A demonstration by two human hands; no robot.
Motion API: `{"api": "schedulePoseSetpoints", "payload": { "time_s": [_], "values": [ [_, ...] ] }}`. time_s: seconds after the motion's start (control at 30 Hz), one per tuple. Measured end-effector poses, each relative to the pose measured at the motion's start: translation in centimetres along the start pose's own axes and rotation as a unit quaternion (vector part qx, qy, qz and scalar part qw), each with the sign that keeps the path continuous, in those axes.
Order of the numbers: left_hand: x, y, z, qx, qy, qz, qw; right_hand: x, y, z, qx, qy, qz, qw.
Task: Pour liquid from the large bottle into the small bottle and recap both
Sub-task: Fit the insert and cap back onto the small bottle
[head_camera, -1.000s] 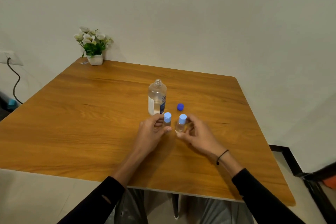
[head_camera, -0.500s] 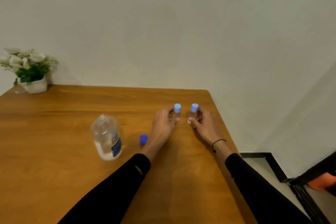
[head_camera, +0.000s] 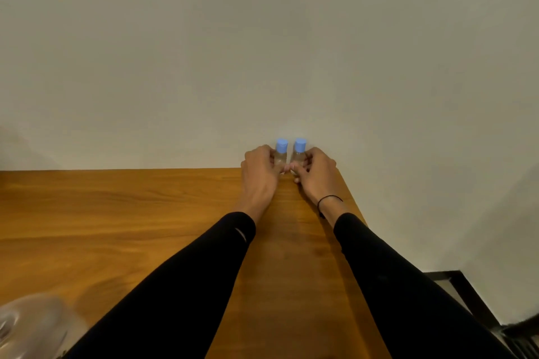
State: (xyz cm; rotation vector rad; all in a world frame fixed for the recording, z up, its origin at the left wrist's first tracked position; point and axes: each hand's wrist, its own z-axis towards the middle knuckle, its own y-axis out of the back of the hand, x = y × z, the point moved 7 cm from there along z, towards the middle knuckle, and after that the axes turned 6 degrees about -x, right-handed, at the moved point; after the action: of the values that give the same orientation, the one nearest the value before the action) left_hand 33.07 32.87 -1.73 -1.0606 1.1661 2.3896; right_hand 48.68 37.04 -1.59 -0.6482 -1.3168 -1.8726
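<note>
Both hands had slid the two little bottles farther out since the moment before, up to the far right corner of the table (head_camera: 122, 213), and the view had swung so that the flower pot and loose blue cap were gone from sight. That table was a broad slab of warm, orange-brown wood with long streaky grain and a smooth, faintly glossy top, set against a plain matte off-white wall (head_camera: 262, 38). Two black long sleeves (head_camera: 180, 277) stretched across it. At the lower left edge, the large bottle (head_camera: 32, 326) showed only as a blurred, rounded mass of clear plastic, well apart from the hands. The left hand (head_camera: 259, 175) had its grip closed around the left small bottle (head_camera: 281, 154), and the right hand (head_camera: 316, 176), a thin black band (head_camera: 328, 199) at its wrist, had its grip closed around the right small bottle (head_camera: 299, 154). These stood upright, just beside each other, slim clear cylinders, each topped with a pale blue cylindrical cap (head_camera: 282, 145). Their bases were hidden behind the fingers.
</note>
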Motion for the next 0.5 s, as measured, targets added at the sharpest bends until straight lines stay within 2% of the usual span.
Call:
{"api": "schedulePoseSetpoints", "payload": {
  "time_s": [0.13,0.27,0.4,0.5],
  "values": [
    [0.1,-0.2,-0.9,0.011,0.031,0.036,0.999,-0.8,0.0,-0.3,-0.005,-0.021,-0.010,1.000],
    [-0.9,1.9,-3.4,-0.017,0.086,0.018,0.996,-0.9,1.4,-2.0,-0.003,-0.053,-0.004,0.999],
    [-3.6,6.7,-9.5,-0.002,0.084,-0.016,0.996,0.2,3.4,-7.6,0.014,-0.060,0.023,0.998],
    [-4.4,11.9,-16.6,0.017,0.115,-0.065,0.991,2.3,4.5,-13.8,0.068,-0.054,0.069,0.994]
  ]
}}
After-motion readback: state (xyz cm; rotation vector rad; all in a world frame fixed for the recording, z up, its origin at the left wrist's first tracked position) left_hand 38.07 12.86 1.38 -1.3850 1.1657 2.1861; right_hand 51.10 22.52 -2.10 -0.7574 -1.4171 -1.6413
